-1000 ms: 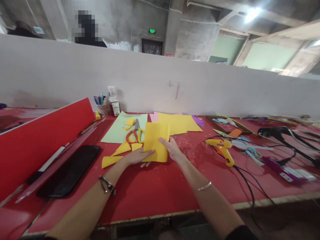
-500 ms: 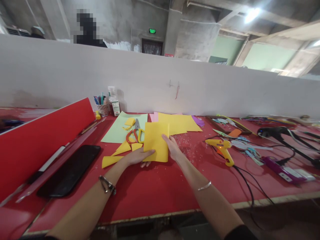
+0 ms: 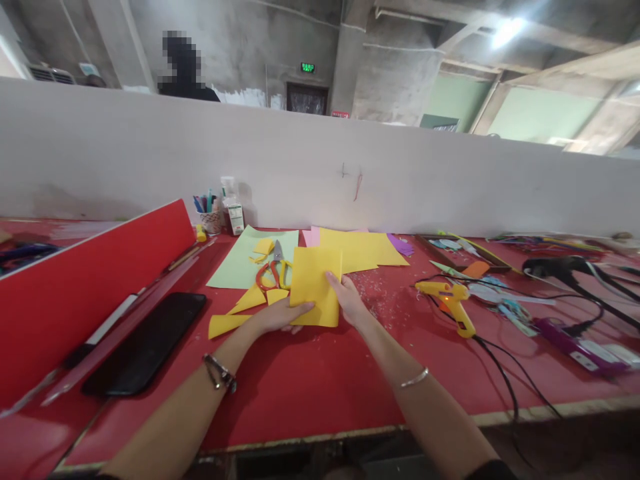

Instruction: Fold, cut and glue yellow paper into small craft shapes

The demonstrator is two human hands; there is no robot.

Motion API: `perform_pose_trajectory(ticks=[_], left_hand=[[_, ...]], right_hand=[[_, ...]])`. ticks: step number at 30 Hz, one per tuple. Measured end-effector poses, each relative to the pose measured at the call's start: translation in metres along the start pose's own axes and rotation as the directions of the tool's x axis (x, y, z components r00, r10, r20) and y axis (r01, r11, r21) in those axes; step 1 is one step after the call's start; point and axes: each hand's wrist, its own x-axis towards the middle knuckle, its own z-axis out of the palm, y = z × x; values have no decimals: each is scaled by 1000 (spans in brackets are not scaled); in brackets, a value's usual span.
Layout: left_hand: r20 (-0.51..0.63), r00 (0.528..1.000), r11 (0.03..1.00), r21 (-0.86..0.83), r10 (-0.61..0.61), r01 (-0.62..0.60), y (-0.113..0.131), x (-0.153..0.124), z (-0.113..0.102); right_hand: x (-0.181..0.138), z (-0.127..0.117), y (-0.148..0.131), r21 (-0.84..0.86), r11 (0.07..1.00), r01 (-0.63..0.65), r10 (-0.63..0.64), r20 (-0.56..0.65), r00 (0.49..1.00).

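A folded piece of yellow paper (image 3: 316,277) is held up between both hands above the red table. My left hand (image 3: 280,315) grips its lower left corner, thumb in front and fingers behind. At the right edge, my right hand (image 3: 347,297) pinches the paper with the thumb on its face; the other fingers are partly hidden behind it. Just left of the paper lie scissors (image 3: 270,273) with red and yellow handles, among yellow paper scraps (image 3: 249,299). Behind it rest larger yellow sheets (image 3: 367,248). A pale green sheet (image 3: 231,267) lies under the scissors' blades.
To the right, a yellow glue gun (image 3: 453,300) trails a black cord near a purple power strip (image 3: 575,343). On the left are a black phone (image 3: 147,343) and a standing red board (image 3: 100,287). A pen cup (image 3: 210,220) stands by the grey partition (image 3: 300,167).
The whole view has shifted slightly, so everything appears a little lower and further right. Both hands keep the same hold on the yellow paper.
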Motion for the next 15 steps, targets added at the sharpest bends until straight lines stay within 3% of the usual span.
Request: perform_pose_trajectory(ticks=[15], left_hand=[[-11, 1000, 999, -15, -29, 29, 0, -1, 0]], right_hand=[[1, -1, 1, 4, 1000, 6, -6, -3, 1000]])
